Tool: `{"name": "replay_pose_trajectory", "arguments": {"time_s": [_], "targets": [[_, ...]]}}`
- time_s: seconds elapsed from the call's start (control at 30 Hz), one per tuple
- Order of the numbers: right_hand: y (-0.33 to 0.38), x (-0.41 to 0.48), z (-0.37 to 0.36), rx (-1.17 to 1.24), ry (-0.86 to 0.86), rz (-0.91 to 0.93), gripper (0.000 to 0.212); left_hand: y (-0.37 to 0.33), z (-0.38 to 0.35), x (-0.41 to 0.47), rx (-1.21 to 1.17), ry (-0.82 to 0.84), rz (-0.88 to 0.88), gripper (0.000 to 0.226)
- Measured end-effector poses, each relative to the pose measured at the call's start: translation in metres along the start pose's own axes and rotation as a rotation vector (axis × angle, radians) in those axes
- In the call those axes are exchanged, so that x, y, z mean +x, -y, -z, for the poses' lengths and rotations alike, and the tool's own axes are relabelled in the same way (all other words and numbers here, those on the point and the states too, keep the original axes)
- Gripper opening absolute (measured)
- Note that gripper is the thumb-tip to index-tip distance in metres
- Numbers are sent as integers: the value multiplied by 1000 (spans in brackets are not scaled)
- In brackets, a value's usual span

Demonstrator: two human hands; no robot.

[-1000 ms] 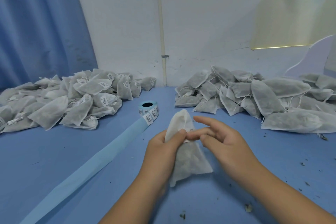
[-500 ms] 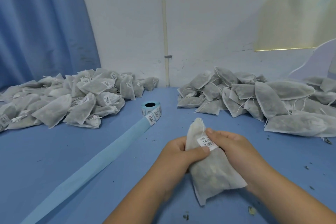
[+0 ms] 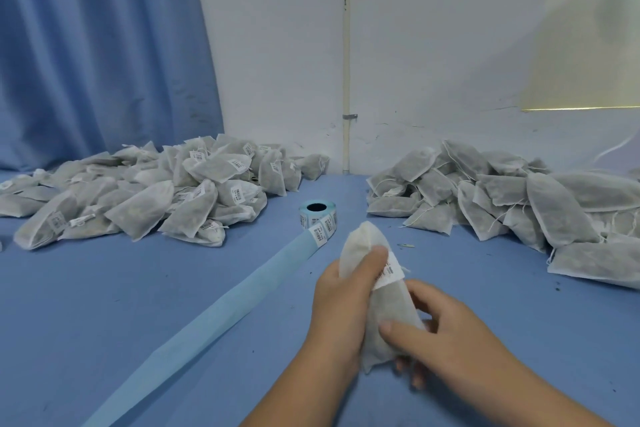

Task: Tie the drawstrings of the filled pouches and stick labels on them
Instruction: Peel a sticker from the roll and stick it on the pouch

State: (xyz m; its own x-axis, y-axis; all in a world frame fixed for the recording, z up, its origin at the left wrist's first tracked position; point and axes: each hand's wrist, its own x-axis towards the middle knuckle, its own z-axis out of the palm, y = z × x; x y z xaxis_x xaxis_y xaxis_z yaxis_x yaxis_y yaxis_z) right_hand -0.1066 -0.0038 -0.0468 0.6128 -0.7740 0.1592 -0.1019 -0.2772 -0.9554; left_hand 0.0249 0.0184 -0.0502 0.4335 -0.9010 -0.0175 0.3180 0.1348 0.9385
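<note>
- Far left: a heap of labelled pouches [image 3: 138, 198] lies on the blue surface [image 3: 104, 288], in front of a blue curtain [image 3: 97, 45].
- Left of centre: a bare blue backing strip [image 3: 214, 315] runs diagonally from the label roll [image 3: 317, 215], which sits core-up between the two heaps.
- Centre: the left hand [image 3: 337, 315] has its grip curled round the upper half of the pouch [image 3: 388, 305]. Its thumb presses beside the white label [image 3: 393, 270] stuck there.
- Right of centre: the right hand [image 3: 453, 340] pinches the pouch's lower end, thumb on the front and fingers beneath.
- Far right: a heap of unlabelled pouches [image 3: 502, 198] has loose drawstrings showing.
</note>
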Motion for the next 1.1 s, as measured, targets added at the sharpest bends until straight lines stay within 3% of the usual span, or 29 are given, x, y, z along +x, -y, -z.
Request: {"name": "replay_pose_trajectory", "arguments": {"time_s": [0.17, 0.3, 0.43, 0.5, 0.73, 0.97, 1.1], "targets": [[2, 11, -11, -250, -82, 51, 19, -2, 4, 2, 42, -9, -24, 22], [6, 24, -22, -233, -54, 24, 24, -6, 17, 15, -55, -171, 4, 28], [14, 43, -32, -255, -90, 47, 14, -7, 37, 32, -203, -246, 55, 24], [23, 55, -35, -233, -128, 68, 7, -9, 45, 37, -292, -217, 60, 19], [49, 87, -37, -115, -39, -25, 27, -12, 54, 45, -330, -1, -73, 56], [49, 91, -26, 12, -90, 15, 15, -15, 55, 46, -272, 95, -112, 51], [49, 89, -16, -29, 24, -20, 10, -16, 57, 44, -206, 119, -128, 51]]}}
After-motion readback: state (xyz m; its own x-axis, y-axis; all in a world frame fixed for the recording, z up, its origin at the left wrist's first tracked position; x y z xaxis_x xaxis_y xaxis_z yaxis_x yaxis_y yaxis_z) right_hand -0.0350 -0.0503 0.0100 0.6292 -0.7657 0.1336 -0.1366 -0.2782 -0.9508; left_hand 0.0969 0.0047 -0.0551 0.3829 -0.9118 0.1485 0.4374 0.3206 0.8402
